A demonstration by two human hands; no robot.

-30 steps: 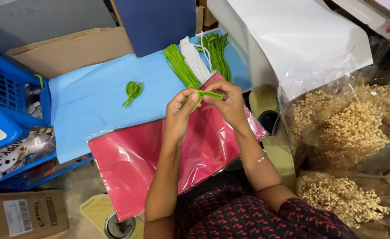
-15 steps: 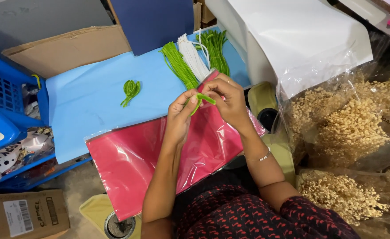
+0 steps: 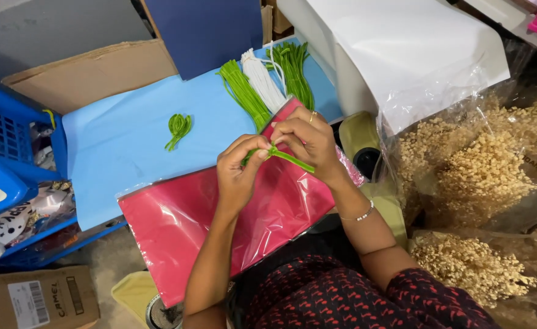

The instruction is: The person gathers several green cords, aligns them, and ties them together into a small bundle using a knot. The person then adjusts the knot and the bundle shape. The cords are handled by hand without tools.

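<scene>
Both my hands pinch one green pipe cleaner (image 3: 293, 159) above a red sheet in clear plastic (image 3: 183, 225). My left hand (image 3: 238, 173) grips its left end, and my right hand (image 3: 308, 143) twists the middle, with a green tail sticking out to the lower right. On the light blue paper (image 3: 116, 146) lies a finished green looped piece (image 3: 178, 128). Further back lie a bundle of green pipe cleaners (image 3: 244, 94), a white bundle (image 3: 265, 82) and a darker green bundle (image 3: 296, 73).
A blue plastic crate (image 3: 7, 152) stands at the left, cardboard boxes (image 3: 92, 73) behind and below it. A white plastic-wrapped roll (image 3: 414, 55) lies at the right, above bags of dried beige flowers (image 3: 481, 176). A dark blue board (image 3: 207, 30) leans at the back.
My hands have stayed over the red sheet and kept working the green pipe cleaner; its free end now points down to the right instead of sideways.
</scene>
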